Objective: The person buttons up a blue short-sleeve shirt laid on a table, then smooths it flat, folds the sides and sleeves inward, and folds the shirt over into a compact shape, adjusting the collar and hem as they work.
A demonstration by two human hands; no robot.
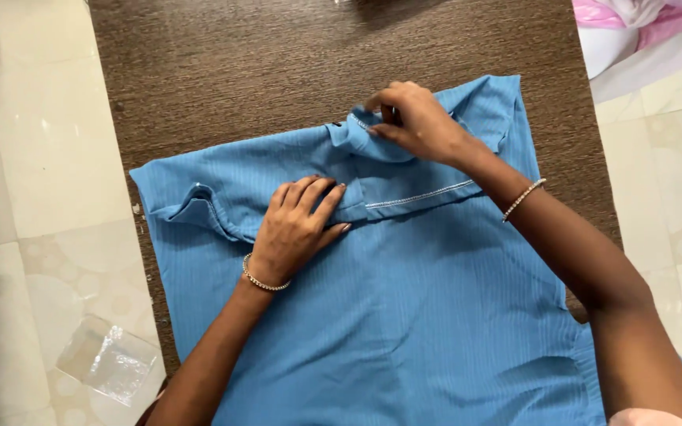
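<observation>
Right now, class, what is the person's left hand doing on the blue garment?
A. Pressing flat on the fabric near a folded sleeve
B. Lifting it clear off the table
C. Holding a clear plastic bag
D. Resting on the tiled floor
A: the left hand lies palm down, fingers spread, on the blue garment beside a folded sleeve, while the right hand pinches fabric at the collar; the garment lies spread on the brown table.

Blue ribbed shirt (404,315) lies flat, collar folded, on the table.
</observation>
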